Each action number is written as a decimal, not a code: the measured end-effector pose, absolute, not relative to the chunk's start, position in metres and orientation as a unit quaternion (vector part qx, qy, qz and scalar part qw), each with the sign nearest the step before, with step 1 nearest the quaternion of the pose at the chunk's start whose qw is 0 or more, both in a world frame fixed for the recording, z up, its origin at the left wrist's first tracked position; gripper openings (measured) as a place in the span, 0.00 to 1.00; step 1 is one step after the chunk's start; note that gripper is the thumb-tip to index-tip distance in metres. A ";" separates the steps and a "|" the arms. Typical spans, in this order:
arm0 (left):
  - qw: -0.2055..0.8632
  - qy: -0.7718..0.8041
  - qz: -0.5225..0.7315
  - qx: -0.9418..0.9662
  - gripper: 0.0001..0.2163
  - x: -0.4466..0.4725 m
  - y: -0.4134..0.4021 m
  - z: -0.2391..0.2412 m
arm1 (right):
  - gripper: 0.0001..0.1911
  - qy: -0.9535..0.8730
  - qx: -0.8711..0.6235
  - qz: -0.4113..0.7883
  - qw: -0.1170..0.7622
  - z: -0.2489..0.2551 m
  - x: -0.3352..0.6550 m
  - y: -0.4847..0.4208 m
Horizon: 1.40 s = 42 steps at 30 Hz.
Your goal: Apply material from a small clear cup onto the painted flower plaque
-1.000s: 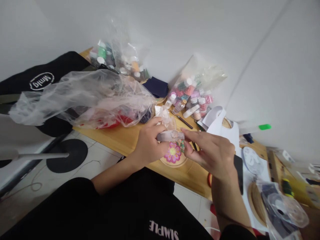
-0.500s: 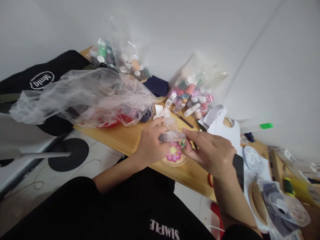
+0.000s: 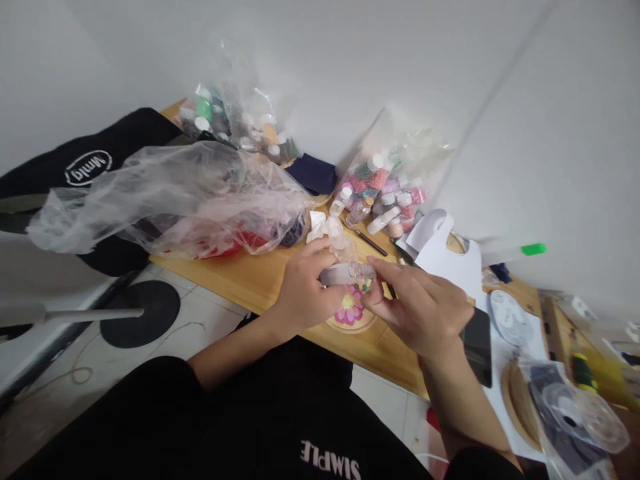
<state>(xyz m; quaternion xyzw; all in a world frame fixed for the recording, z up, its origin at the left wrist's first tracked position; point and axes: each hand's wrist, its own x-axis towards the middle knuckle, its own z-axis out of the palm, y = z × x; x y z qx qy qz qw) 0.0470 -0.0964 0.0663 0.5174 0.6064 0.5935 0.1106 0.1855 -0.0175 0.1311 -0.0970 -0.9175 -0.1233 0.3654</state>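
My left hand is closed round a small clear bottle lying on its side above the wooden table. The fingertips of my right hand pinch at the bottle's right end; what they hold there is too small to make out. Just under both hands lies a round wooden disc bearing a pink flower with a yellow middle. A small crumpled clear bag sits right behind the bottle.
A big crumpled plastic bag covers the table's left. Two clear bags of small coloured bottles stand at the back. A white paper shape, a black phone, a thin pen and a clear spool lie to the right.
Both hands keep hold of the bottle in nearly the same spot; the right fingers have closed in slightly on its end. The view has shifted a little.
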 end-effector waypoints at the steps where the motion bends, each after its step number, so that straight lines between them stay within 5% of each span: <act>1: 0.110 0.608 0.592 0.518 0.06 0.047 -0.096 0.067 | 0.09 -0.917 -0.106 -0.116 0.366 0.131 0.185 -0.018; 11: 0.112 0.603 0.613 0.498 0.03 0.041 -0.098 0.064 | 0.10 -0.903 -0.199 -0.027 0.381 0.136 0.190 -0.024; 16: 0.241 0.603 0.634 0.419 0.08 0.042 -0.085 0.054 | 0.09 -0.854 -0.347 0.245 0.299 0.110 0.172 -0.023; 21: 0.369 0.625 0.652 0.219 0.02 0.039 -0.060 0.031 | 0.09 -0.664 -0.472 0.503 0.289 0.057 0.130 -0.028; 28: 0.342 0.626 0.671 0.203 0.06 0.012 -0.054 0.011 | 0.08 -0.522 -0.431 0.696 0.241 0.051 0.114 -0.013; 42: 0.342 0.632 0.641 0.271 0.04 0.005 -0.057 0.010 | 0.06 -0.465 -0.443 0.724 0.252 0.047 0.136 0.006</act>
